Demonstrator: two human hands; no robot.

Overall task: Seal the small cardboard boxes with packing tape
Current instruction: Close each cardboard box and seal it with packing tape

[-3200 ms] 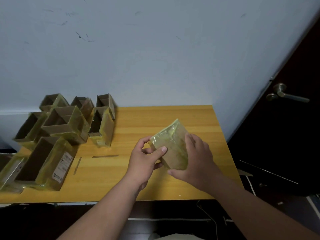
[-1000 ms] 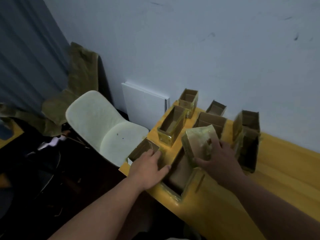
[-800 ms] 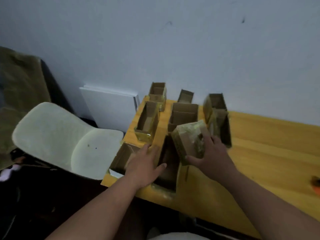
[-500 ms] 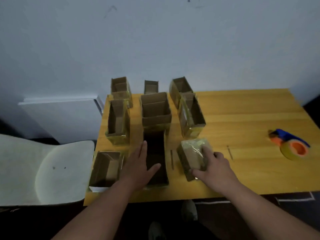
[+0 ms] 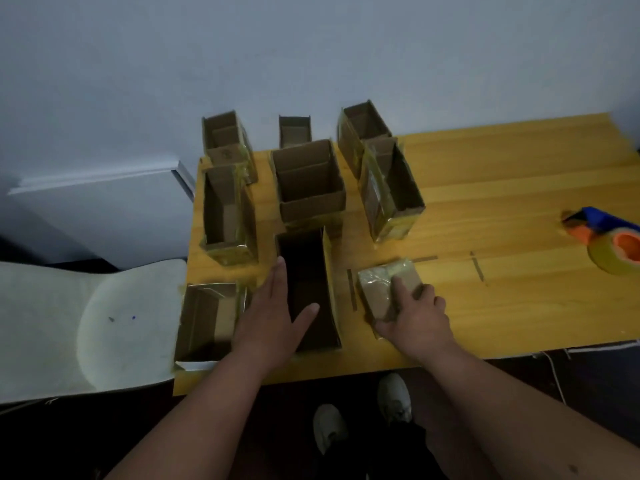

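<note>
A taped box (image 5: 388,292) is gripped by the right hand (image 5: 412,318) w/ curled fingers; an open carton (image 5: 308,289) is steadied by the flat, empty left hand (image 5: 273,317). Box should be set flat, clear of neighbours.

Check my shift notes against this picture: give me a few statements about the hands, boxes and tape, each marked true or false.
1. The right hand holds the taped box on the table. True.
2. The tape dispenser is in the left hand. False: it lies alone at the table's right edge.
3. The left hand rests with straight fingers on the long open box. True.
4. All boxes on the table are sealed shut. False: most stand open-topped.
</note>
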